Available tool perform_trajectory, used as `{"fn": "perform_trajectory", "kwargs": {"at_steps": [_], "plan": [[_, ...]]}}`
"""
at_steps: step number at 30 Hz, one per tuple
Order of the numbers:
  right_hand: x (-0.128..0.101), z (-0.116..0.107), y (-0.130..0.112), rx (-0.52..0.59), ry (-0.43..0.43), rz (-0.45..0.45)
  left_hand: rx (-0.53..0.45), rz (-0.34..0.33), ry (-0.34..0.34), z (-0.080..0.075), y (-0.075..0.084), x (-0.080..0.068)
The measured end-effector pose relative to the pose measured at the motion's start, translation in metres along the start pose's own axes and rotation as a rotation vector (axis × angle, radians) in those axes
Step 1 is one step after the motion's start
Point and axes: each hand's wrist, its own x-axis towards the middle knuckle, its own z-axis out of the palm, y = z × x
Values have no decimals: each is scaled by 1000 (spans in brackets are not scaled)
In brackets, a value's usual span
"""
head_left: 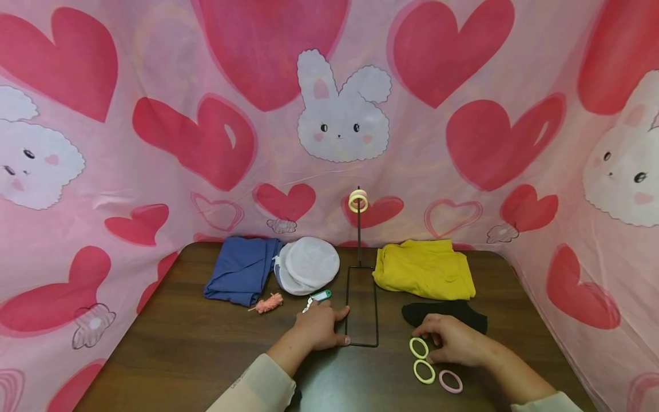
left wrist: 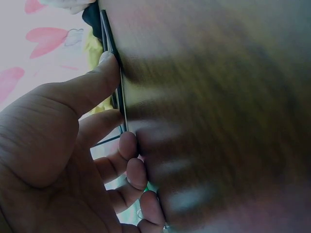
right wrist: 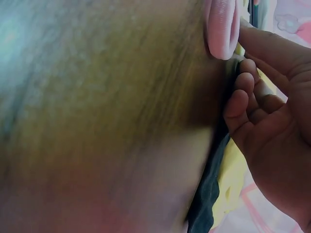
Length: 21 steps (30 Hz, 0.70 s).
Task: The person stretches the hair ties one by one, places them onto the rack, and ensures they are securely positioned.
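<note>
A black wire stand (head_left: 377,309) has a flat rectangular base and an upright rod, with yellow and pink hair ties (head_left: 358,201) hung near its top. My left hand (head_left: 320,326) rests at the base's left side, thumb and index fingertips spread apart on the wire, as the left wrist view also shows. My right hand (head_left: 455,340) pinches the upper pale yellow hair tie (head_left: 412,349) between thumb and index finger. Just below lies a second yellow hair tie (head_left: 424,380), and a pink hair tie (head_left: 451,389) lies to its right; a pink one (right wrist: 221,29) partly blocks the right wrist view.
Behind the right hand lie a black cloth item (head_left: 432,309) and folded yellow cloth (head_left: 424,269). Folded blue cloth (head_left: 242,269), a white round mesh item (head_left: 311,263), a coral yarn bundle (head_left: 270,303) and a green key tag (head_left: 321,295) are on the left. Pink patterned sheets surround the table.
</note>
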Motion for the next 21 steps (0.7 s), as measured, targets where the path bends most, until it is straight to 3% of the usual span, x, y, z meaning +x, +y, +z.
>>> {"fn": "perform_trajectory", "kwargs": {"at_steps": [21], "plan": [[7,-4,-16,-131,165,-140,-9,1,-6,-2,0,-1]]}}
